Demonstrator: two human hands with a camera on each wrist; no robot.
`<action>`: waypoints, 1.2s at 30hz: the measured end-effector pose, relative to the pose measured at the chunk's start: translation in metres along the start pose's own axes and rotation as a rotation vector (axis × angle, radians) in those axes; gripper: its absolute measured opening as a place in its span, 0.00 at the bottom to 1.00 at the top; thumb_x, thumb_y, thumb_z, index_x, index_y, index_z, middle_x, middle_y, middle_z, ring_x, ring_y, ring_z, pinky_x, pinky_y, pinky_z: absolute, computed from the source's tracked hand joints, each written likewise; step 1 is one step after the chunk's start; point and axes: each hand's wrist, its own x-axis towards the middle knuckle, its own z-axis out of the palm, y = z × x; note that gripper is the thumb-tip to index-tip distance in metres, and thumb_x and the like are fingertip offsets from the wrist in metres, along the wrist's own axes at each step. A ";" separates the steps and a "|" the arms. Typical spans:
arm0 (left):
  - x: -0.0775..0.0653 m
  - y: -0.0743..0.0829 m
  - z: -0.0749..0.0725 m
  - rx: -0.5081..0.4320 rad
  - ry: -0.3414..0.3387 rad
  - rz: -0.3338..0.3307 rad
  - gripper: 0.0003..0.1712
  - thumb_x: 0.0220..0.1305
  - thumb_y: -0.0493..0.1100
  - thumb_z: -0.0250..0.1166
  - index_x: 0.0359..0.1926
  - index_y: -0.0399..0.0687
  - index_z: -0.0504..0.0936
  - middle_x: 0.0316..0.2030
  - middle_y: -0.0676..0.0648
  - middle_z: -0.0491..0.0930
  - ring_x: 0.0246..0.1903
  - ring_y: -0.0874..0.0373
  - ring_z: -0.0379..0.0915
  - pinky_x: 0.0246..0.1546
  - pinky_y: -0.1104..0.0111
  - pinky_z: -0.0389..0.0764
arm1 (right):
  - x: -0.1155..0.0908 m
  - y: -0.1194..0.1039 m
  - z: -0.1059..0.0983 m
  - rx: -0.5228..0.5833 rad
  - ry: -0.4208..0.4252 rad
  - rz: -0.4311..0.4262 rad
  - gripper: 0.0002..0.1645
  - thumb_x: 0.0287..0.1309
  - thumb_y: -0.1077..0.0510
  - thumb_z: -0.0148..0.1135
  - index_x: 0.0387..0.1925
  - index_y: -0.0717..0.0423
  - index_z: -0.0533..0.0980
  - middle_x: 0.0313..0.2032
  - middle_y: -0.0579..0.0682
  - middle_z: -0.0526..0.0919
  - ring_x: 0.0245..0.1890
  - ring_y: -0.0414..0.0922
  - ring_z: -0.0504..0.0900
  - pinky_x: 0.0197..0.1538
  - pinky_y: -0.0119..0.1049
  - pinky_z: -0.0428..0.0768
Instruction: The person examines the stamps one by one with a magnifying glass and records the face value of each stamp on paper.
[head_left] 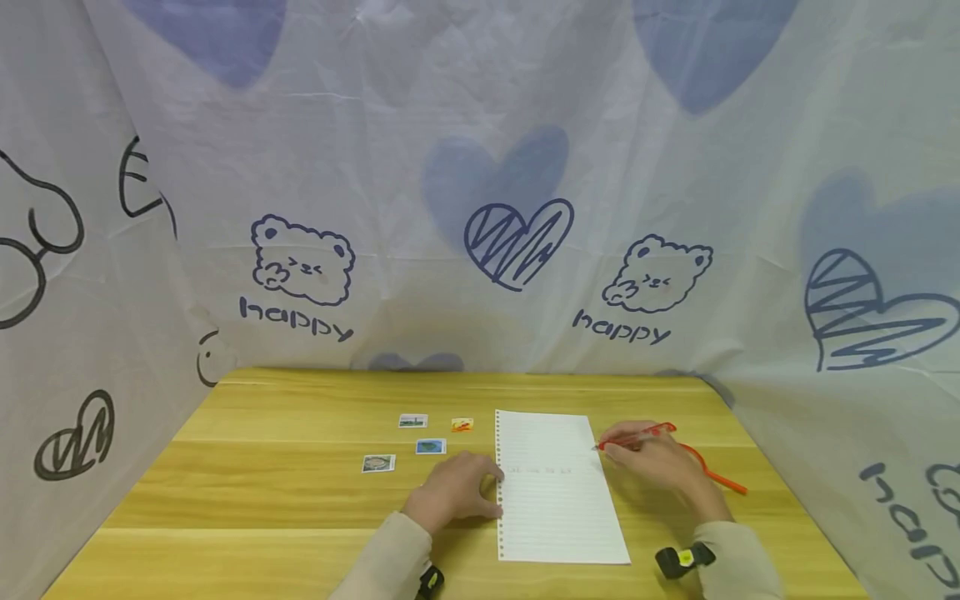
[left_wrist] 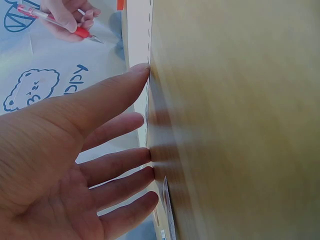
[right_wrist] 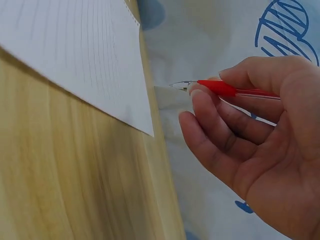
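Note:
A sheet of lined loose-leaf paper lies on the wooden table, with punched holes down its left edge and faint writing across its middle. My left hand rests at that holed edge, its thumb and fingers spread and touching the paper's side. In the left wrist view those fingers look fairly straight. My right hand pinches a clear pen with a red grip between thumb and fingers. The pen's bare tip points left, above the table near the paper's right edge.
Several small stamp-like pictures lie left of the paper, among them a blue one and a yellow-red one. A thin, bent orange-red object lies beyond the right wrist. Printed cloth hangs behind the table.

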 end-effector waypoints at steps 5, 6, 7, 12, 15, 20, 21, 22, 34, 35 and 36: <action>0.000 0.000 0.001 -0.007 -0.003 -0.005 0.28 0.51 0.50 0.82 0.53 0.50 0.88 0.58 0.48 0.86 0.59 0.46 0.81 0.60 0.52 0.82 | 0.002 -0.003 0.006 0.095 0.032 0.012 0.09 0.66 0.51 0.66 0.45 0.46 0.84 0.37 0.50 0.89 0.35 0.42 0.84 0.41 0.33 0.80; -0.001 0.000 0.001 -0.005 -0.004 -0.007 0.28 0.51 0.51 0.82 0.53 0.51 0.88 0.58 0.48 0.86 0.59 0.46 0.81 0.60 0.52 0.82 | 0.002 -0.003 0.008 0.110 0.043 0.003 0.08 0.65 0.52 0.67 0.44 0.48 0.84 0.37 0.50 0.89 0.35 0.42 0.84 0.41 0.32 0.80; -0.001 0.000 0.002 -0.004 -0.004 -0.008 0.28 0.51 0.51 0.82 0.53 0.51 0.88 0.58 0.48 0.86 0.59 0.46 0.81 0.60 0.52 0.82 | 0.003 -0.003 0.010 0.120 0.052 -0.005 0.08 0.64 0.53 0.68 0.43 0.49 0.84 0.37 0.49 0.89 0.35 0.42 0.84 0.41 0.31 0.80; -0.002 0.000 0.002 0.003 -0.003 -0.012 0.28 0.50 0.51 0.82 0.53 0.51 0.88 0.57 0.48 0.86 0.58 0.47 0.81 0.59 0.52 0.83 | 0.006 0.000 0.018 0.172 0.071 -0.015 0.05 0.61 0.57 0.72 0.37 0.51 0.83 0.34 0.46 0.87 0.32 0.37 0.80 0.38 0.28 0.79; -0.003 0.000 0.001 -0.001 -0.002 -0.008 0.28 0.50 0.51 0.82 0.53 0.50 0.88 0.57 0.47 0.86 0.57 0.47 0.82 0.58 0.53 0.84 | 0.009 -0.001 0.023 0.190 0.072 -0.010 0.04 0.60 0.58 0.72 0.36 0.52 0.84 0.34 0.47 0.87 0.31 0.38 0.79 0.36 0.27 0.79; -0.004 0.000 0.000 -0.008 0.003 -0.006 0.28 0.50 0.51 0.82 0.53 0.50 0.87 0.56 0.47 0.86 0.56 0.47 0.82 0.57 0.53 0.84 | 0.012 -0.001 0.031 0.168 0.064 0.045 0.03 0.60 0.58 0.72 0.36 0.51 0.86 0.33 0.46 0.88 0.31 0.39 0.80 0.34 0.27 0.80; -0.004 0.001 -0.001 -0.008 0.005 -0.004 0.28 0.50 0.51 0.82 0.52 0.50 0.87 0.55 0.47 0.87 0.55 0.47 0.82 0.57 0.53 0.84 | 0.012 -0.001 0.032 0.171 0.058 0.057 0.03 0.60 0.58 0.72 0.36 0.51 0.86 0.34 0.46 0.88 0.31 0.39 0.80 0.34 0.27 0.80; -0.004 0.000 -0.001 -0.007 0.005 -0.004 0.28 0.50 0.51 0.82 0.52 0.50 0.87 0.55 0.47 0.87 0.55 0.48 0.82 0.57 0.54 0.84 | 0.012 0.000 0.033 0.176 0.052 0.066 0.03 0.60 0.58 0.72 0.36 0.51 0.86 0.34 0.46 0.88 0.32 0.40 0.81 0.34 0.27 0.81; -0.003 0.001 -0.001 0.001 0.017 0.004 0.28 0.49 0.50 0.83 0.52 0.50 0.87 0.55 0.47 0.87 0.55 0.47 0.83 0.56 0.54 0.84 | 0.013 -0.002 0.040 0.209 0.022 0.104 0.08 0.58 0.55 0.74 0.38 0.53 0.85 0.31 0.46 0.87 0.28 0.38 0.81 0.31 0.28 0.79; -0.003 0.001 -0.001 0.001 0.017 0.004 0.28 0.49 0.50 0.83 0.52 0.50 0.87 0.55 0.47 0.87 0.55 0.47 0.82 0.56 0.54 0.84 | 0.013 -0.002 0.040 0.212 0.022 0.113 0.08 0.58 0.55 0.74 0.38 0.53 0.85 0.31 0.46 0.87 0.28 0.38 0.81 0.31 0.28 0.79; -0.003 0.001 -0.001 0.001 0.016 0.003 0.28 0.49 0.50 0.83 0.52 0.50 0.87 0.55 0.47 0.87 0.55 0.47 0.82 0.56 0.54 0.84 | 0.014 -0.002 0.041 0.217 0.023 0.126 0.08 0.58 0.55 0.75 0.38 0.53 0.86 0.31 0.47 0.87 0.28 0.39 0.82 0.31 0.28 0.79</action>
